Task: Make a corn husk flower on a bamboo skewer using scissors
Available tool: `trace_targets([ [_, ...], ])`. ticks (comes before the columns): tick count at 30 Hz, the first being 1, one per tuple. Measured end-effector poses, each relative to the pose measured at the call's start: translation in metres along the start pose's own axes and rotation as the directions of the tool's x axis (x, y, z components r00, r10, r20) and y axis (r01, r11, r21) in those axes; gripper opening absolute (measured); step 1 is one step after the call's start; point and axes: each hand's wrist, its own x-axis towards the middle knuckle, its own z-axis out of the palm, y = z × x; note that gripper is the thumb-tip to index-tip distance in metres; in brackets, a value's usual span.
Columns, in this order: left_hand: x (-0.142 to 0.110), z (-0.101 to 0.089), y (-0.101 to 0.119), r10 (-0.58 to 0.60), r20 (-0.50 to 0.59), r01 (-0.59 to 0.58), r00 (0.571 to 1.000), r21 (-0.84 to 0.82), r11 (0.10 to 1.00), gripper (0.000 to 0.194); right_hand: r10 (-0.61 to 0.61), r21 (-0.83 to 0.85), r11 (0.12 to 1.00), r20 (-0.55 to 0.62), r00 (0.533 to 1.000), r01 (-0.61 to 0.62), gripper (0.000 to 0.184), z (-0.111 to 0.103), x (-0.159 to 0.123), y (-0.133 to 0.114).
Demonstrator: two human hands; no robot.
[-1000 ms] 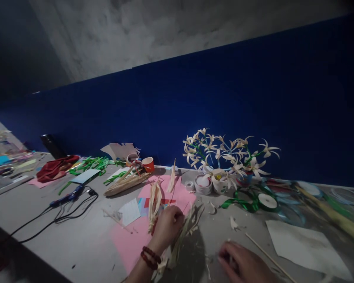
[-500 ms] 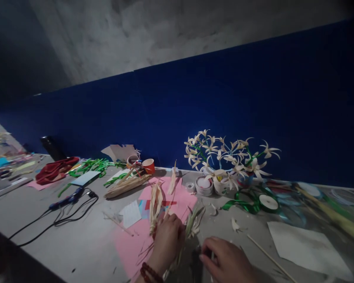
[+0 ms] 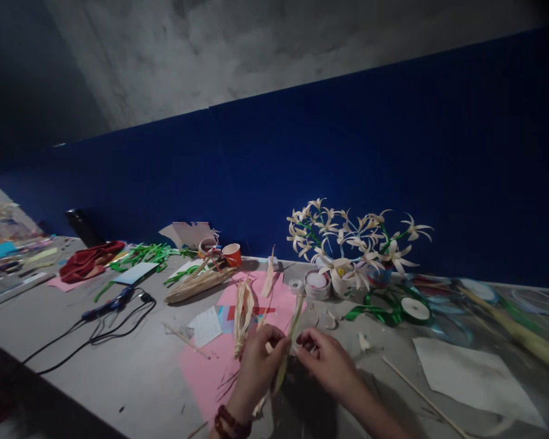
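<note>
My left hand [image 3: 260,361], a beaded bracelet at its wrist, pinches a long pale-green strip of corn husk [image 3: 295,320] that stands nearly upright. From the other side, my right hand [image 3: 326,361] has its fingers curled together at the strip's edge, apparently pinching it too; the exact contact is too small to see. Just beyond my left hand, a tied bundle of dry husk [image 3: 243,311] lies on pink paper [image 3: 201,372]. Husk scraps [image 3: 260,407] show below my left hand.
White husk flowers [image 3: 343,244] stand in cups at the back, near a green ribbon spool [image 3: 415,310]. To the right lie a thin stick [image 3: 421,393] and a white sheet [image 3: 476,378]. Leftward are a glue gun [image 3: 107,305] with black cable, a red cloth [image 3: 91,259] and an orange cup [image 3: 232,255].
The pale-green husk strip has been raised off the table between my hands. My right hand has moved up and left, bringing its fingertips to the strip beside my left hand.
</note>
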Motion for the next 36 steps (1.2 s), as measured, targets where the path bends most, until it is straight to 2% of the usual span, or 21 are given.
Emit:
trace_targets([
  [5,-0.004,-0.004,0.003,-0.088,0.049,0.099,0.995,-0.291,0.952,0.025,0.122,0.208,0.968,0.114,0.986,-0.143,0.023,0.014,0.019,0.001],
  [9,-0.007,-0.004,0.002,-0.139,0.160,0.200,0.977,-0.477,0.856,0.028,0.118,0.315,0.933,0.185,0.976,-0.172,0.022,0.013,0.018,0.006],
  [13,-0.009,-0.006,0.005,-0.148,0.219,0.248,0.965,-0.563,0.788,0.026,0.092,0.373,0.913,0.214,0.973,-0.169,0.022,0.011,0.017,0.011],
  [22,-0.009,-0.012,0.014,-0.082,0.247,0.207,0.966,-0.541,0.815,0.020,0.057,0.395,0.910,0.187,0.981,-0.128,0.022,0.010,0.018,0.015],
  [29,-0.012,-0.014,0.013,-0.070,0.239,0.182,0.968,-0.488,0.854,0.010,0.017,0.399,0.910,0.231,0.973,-0.111,0.022,0.008,0.017,0.016],
  [33,-0.010,-0.013,0.019,-0.059,0.179,0.129,0.982,-0.412,0.902,0.016,0.005,0.380,0.920,0.243,0.970,-0.100,0.023,0.006,0.018,0.016],
  [36,-0.010,-0.012,0.026,-0.043,0.125,0.082,0.991,-0.323,0.943,0.011,-0.011,0.355,0.932,0.235,0.972,-0.076,0.022,0.004,0.018,0.016],
])
